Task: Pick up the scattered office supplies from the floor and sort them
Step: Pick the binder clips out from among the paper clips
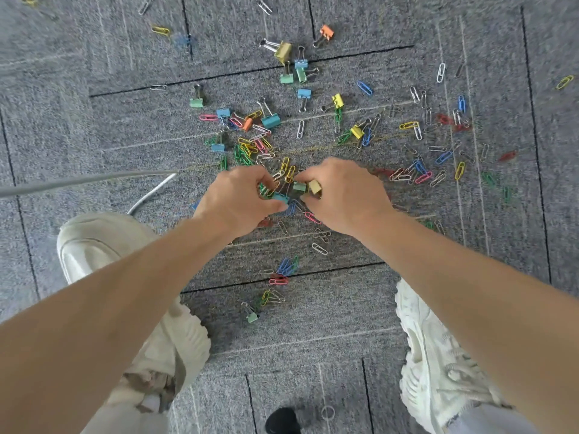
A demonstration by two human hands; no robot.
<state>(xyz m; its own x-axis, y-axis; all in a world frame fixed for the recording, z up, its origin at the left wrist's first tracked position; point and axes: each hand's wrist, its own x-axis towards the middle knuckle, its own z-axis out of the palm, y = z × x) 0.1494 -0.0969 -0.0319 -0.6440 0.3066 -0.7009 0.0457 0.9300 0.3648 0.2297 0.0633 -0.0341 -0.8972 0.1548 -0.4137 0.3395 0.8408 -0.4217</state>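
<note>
Two binder clips point(314, 187) are pinched by the right hand point(344, 195), paper clips point(266, 189) by the left hand point(241, 197); the rest are strewn just beyond

Counting binder clips point(270, 120) first: roughly seventeen on view, in blue, green, yellow, orange and teal. The paper clips point(365, 88) run to dozens, too tangled for a true tally. Two pale shoes point(438, 355), one grey cable point(78, 181).
</note>
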